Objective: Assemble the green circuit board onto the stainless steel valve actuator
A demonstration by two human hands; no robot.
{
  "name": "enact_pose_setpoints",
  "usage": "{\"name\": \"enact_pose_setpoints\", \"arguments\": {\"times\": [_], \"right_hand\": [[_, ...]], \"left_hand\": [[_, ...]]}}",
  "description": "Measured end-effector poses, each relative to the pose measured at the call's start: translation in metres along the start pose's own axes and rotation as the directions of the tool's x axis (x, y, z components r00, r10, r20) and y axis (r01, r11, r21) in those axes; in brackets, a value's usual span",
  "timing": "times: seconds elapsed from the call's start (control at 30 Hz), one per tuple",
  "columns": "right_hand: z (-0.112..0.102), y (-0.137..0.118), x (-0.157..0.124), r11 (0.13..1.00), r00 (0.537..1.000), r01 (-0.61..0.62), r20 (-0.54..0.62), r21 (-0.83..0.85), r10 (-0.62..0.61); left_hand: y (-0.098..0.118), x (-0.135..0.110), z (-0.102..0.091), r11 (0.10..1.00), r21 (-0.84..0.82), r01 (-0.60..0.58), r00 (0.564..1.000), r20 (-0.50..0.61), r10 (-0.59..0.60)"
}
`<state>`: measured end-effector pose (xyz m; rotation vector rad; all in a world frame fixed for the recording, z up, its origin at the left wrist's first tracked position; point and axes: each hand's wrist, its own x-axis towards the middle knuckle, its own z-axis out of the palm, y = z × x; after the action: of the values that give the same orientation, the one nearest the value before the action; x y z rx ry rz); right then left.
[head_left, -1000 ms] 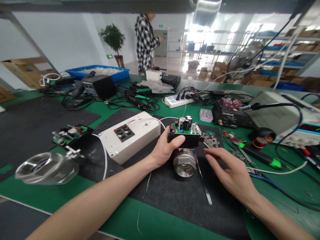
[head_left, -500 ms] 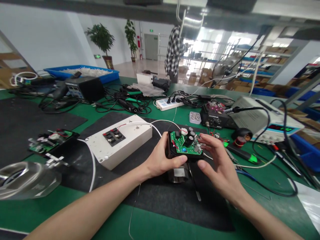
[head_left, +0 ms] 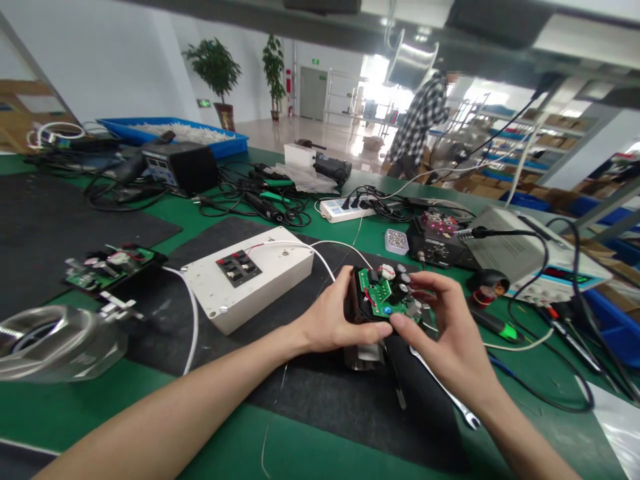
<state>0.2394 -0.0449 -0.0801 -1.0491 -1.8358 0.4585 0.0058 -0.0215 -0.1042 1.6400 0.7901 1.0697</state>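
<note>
A green circuit board (head_left: 377, 288) with capacitors and a small blue component sits in a black housing. My left hand (head_left: 333, 317) is wrapped round the left side of this black housing (head_left: 354, 297), its thumb along the near edge. On the other side my right hand (head_left: 445, 327) grips the board, thumb at the near edge and fingers behind the right end; the fingertips are partly hidden. Below the housing is a shiny metal part (head_left: 363, 360), with a thin metal tool (head_left: 400, 393) beside it. A wrench (head_left: 450, 393) lies under my right hand.
To the left stand a white box with terminals (head_left: 250, 283), a second circuit board (head_left: 107, 267) and a metal fitting (head_left: 60, 343). A soldering station (head_left: 435, 243) and a power supply (head_left: 525, 250) are at the right. White cables cross the mat. A person (head_left: 420, 120) is beyond the bench.
My right hand has closed in on the board, its thumb now at the near edge. The wrench has come into sight beneath it. The view has shifted slightly, and the person beyond has moved right.
</note>
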Motion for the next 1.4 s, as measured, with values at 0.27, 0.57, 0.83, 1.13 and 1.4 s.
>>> {"name": "enact_pose_setpoints", "arguments": {"times": [0.27, 0.57, 0.83, 1.13, 1.4], "right_hand": [[0.019, 0.029, -0.008, 0.963, 0.981, -0.153, 0.148, 0.220, 0.122], [0.029, 0.028, -0.008, 0.958, 0.987, -0.146, 0.105, 0.246, 0.123], [0.031, 0.017, -0.007, 0.947, 0.986, -0.158, 0.101, 0.278, 0.135], [0.032, 0.015, -0.011, 0.951, 0.988, -0.147, 0.077, 0.273, 0.131], [0.031, 0.016, -0.013, 0.957, 0.988, -0.150, 0.061, 0.247, 0.140]], "left_hand": [[0.034, 0.007, -0.040, 0.961, 0.249, 0.119, 0.955, 0.236, -0.180], [0.098, 0.012, -0.026, 0.746, 0.644, -0.171, 0.981, 0.040, 0.191], [0.110, 0.026, -0.025, 0.568, 0.780, -0.262, 0.963, 0.248, 0.103], [0.103, 0.017, -0.014, 0.585, 0.784, -0.206, 0.978, 0.158, 0.133], [0.097, 0.021, -0.009, 0.700, 0.693, -0.174, 0.984, 0.096, 0.150]]}}
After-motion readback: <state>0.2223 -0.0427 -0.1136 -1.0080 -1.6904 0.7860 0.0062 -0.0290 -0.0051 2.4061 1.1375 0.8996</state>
